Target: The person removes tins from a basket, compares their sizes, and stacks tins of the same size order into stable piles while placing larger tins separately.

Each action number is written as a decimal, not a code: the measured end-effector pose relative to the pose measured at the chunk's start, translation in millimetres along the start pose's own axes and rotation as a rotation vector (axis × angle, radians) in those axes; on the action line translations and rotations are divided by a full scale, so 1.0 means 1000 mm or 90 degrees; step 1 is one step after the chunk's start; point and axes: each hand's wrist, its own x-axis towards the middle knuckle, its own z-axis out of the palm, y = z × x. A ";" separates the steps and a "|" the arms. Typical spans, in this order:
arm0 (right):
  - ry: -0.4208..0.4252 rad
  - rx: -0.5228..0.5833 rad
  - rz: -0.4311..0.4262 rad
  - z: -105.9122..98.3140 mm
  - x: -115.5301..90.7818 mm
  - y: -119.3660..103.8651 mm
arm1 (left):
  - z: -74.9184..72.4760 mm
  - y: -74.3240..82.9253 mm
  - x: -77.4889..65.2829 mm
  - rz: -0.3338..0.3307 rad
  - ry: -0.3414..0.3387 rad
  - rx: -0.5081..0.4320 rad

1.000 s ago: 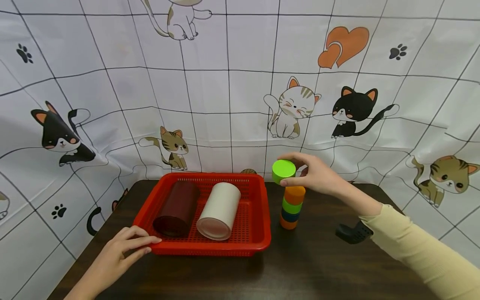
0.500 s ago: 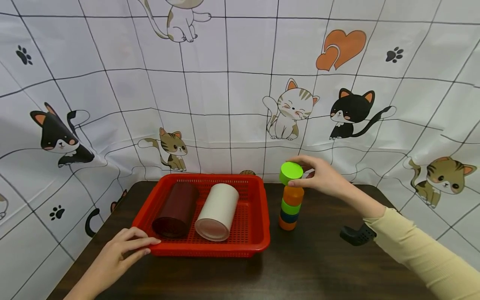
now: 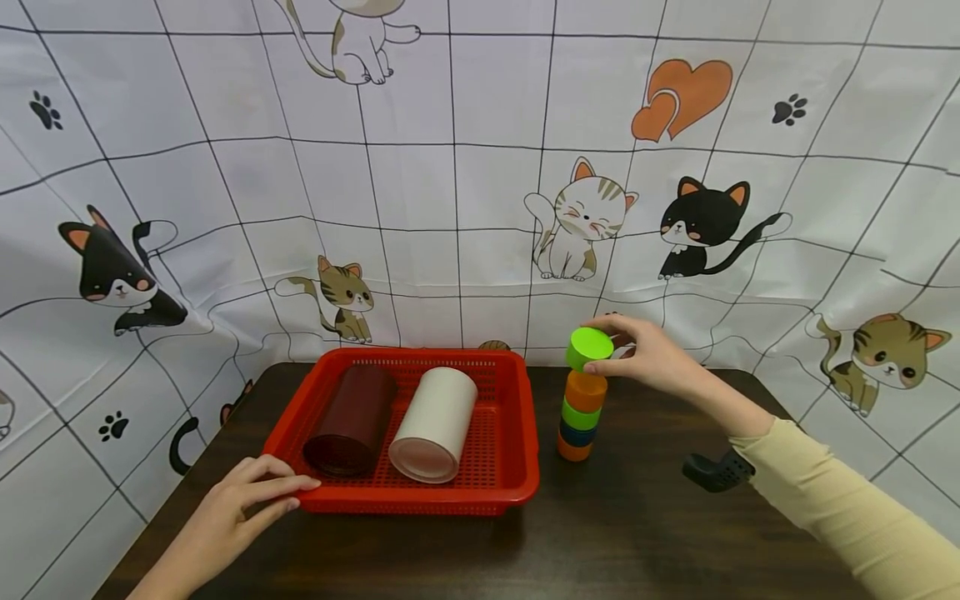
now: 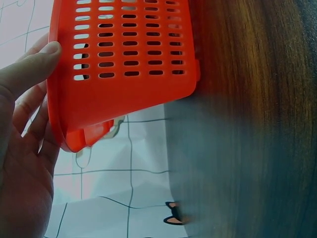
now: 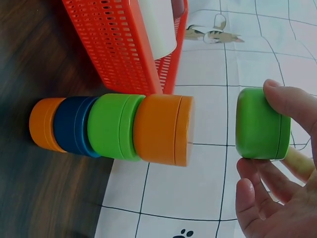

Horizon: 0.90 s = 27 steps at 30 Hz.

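Between thumb and fingers, my right hand (image 3: pixel 645 358) holds a small round green jar (image 5: pixel 260 124) with a lid. This jar is above a stack, with a gap to the upper orange jar (image 5: pixel 163 130) in the right wrist view. Below that orange jar come a green jar (image 5: pixel 111 126), a dark blue jar (image 5: pixel 74 126) and, on the table, another orange jar (image 5: pixel 44 124). My left hand (image 3: pixel 240 508) grips the front left corner of a red plastic basket (image 3: pixel 420 500), thumb on the rim's outer side and fingers on the other side.
Inside the basket lie a dark maroon cylinder (image 3: pixel 354 417) and a white cylinder (image 3: pixel 438 421), both on their sides. The basket stands just left of the stack on a dark wooden table (image 3: pixel 600 550). A white cloth with printed cats (image 3: pixel 480 183) hangs behind the table.
My right hand has carried the green jar to the right and slightly down, from left of the stack to over it. The left hand stays at the basket's corner.
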 end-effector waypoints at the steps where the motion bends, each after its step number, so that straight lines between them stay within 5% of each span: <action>1: -0.001 -0.001 0.000 0.000 0.000 0.001 | 0.000 0.000 0.000 0.000 0.000 0.000; 27: -0.027 0.016 0.020 0.007 -0.003 0.018 | 0.000 0.000 -0.001 -0.006 0.004 0.002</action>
